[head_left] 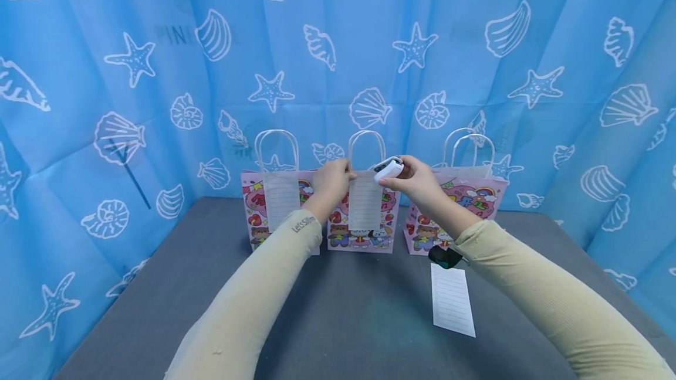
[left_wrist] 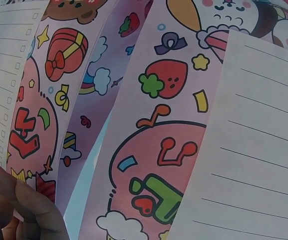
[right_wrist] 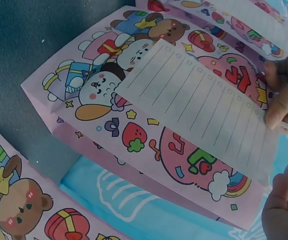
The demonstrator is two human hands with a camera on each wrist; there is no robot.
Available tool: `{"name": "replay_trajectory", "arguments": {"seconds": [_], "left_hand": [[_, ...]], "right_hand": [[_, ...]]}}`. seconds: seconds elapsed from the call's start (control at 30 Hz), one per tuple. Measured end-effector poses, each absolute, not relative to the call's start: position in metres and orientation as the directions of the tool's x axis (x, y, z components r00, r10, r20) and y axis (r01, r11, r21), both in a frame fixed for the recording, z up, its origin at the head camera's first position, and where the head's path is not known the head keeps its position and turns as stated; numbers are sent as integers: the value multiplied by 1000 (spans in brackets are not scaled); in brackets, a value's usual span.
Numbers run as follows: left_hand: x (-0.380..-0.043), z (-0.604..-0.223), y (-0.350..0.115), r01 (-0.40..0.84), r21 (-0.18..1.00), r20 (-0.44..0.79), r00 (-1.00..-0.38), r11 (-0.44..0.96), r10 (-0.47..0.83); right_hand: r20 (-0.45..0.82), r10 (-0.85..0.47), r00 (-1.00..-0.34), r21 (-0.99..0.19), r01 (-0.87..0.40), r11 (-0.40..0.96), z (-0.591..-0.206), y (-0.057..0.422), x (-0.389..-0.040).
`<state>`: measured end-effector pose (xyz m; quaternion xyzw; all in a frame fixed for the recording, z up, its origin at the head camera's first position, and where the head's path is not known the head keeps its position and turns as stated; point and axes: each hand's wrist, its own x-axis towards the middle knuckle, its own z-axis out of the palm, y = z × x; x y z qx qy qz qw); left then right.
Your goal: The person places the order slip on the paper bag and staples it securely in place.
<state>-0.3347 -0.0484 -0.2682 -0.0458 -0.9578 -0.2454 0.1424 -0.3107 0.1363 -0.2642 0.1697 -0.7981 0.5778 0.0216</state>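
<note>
The middle pink paper bag (head_left: 338, 233) stands upright, printed with cartoon animals. A lined paper sheet (head_left: 364, 207) lies against its front at the top edge. My left hand (head_left: 331, 183) pinches the sheet and bag rim together between thumb and finger, also seen in the left wrist view, where the hand (left_wrist: 21, 210) is at the lower left. In my right hand (head_left: 419, 180) is a small white stapler (head_left: 389, 172) with a dark part, close to the sheet's top right corner. The right wrist view shows only part of the right hand (right_wrist: 281, 205); the stapler is mostly cut off there.
A similar left bag (head_left: 254, 210) has a lined sheet (head_left: 281, 201) on its front. The right bag (head_left: 477, 198) stands partly behind my right forearm. Another lined sheet (head_left: 453, 299) lies on the grey table (head_left: 369, 321). A blue curtain (head_left: 338, 46) hangs behind.
</note>
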Motion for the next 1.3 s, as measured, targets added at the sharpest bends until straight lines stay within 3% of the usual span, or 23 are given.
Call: {"name": "replay_trajectory", "arguments": {"seconds": [0.23,0.4,0.57,1.03,1.3], "left_hand": [[-334,-269,-48,169,444,307,-951,880,28],[-335,-269,-49,163,422,308,-951,892,28],[-336,-270,-48,156,412,301,-953,898,27],[-335,-269,-47,161,399,297,-954,903,39],[-335,-270,-48,146,375,298,-954,915,30]], "right_hand": [[267,-277,-923,-884,-349,311,-263,128,-323],[344,-331,-879,-774,-465,430,-260,115,-332],[357,-358,-863,-686,-502,527,-256,106,-338],[295,-458,-839,-601,-535,593,-251,108,-342],[185,-535,-825,-558,-536,634,-248,102,-343]]}}
